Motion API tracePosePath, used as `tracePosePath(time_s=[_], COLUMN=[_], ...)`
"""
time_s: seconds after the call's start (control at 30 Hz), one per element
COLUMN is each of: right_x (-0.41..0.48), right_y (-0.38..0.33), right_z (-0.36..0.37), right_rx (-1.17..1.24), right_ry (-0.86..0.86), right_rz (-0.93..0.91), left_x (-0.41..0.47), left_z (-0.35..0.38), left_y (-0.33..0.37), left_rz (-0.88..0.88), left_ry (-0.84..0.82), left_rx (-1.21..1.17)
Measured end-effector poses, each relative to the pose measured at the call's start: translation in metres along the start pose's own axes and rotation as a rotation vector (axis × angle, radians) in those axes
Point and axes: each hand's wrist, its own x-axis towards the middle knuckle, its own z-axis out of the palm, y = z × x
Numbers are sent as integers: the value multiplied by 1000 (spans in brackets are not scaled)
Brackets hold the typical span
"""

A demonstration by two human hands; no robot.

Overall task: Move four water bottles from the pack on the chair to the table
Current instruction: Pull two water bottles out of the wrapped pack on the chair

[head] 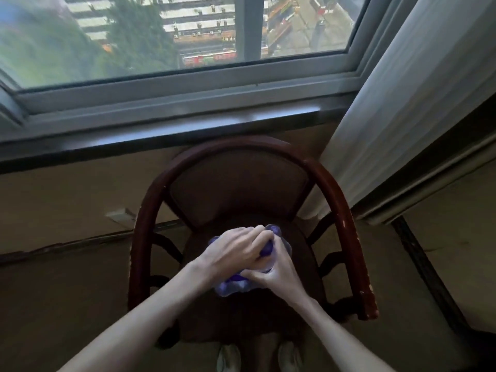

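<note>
A pack of water bottles (pixel 230 287) with purple caps and clear wrap sits on the seat of a dark wooden chair (pixel 346 210). Both of my hands are on top of the pack. My left hand (pixel 233 251) lies over the far side, fingers curled around a purple cap. My right hand (pixel 273 272) grips the near right part of the pack. Most of the pack is hidden under my hands. The table is not in view.
The chair has a curved backrest and armrests on both sides. Behind it is a dark window sill (pixel 161 140) under a large window. A white curtain (pixel 402 103) hangs at the right. My shoes (pixel 228 358) show below the seat.
</note>
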Motion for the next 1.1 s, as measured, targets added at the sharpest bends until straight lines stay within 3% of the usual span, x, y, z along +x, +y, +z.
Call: tracePosePath(time_s=[0.27,0.33,0.47,0.63,0.93,1.1], right_x=[-12,-13,-21,-32,-41,-43], right_y=[-35,-37,-36,-18,21,27], right_z=[-4,-5,-15,-35,-59,-57], right_rx=[16,0,-60,26,-13,-20], right_ry=[192,204,291,327,338,339], right_rz=[-116,-113,-48,-11,-33,-16], left_x=[8,2,-23,-59,-70,-74], left_z=[-32,-25,17,108,177,181], left_y=[9,5,-1,-15,-25,-40], left_rz=[-31,-175,-658,-966,-789,-612], left_ry=[31,46,122,-333,-585,-487], left_rx=[-138,-222,-415,-281,41,84])
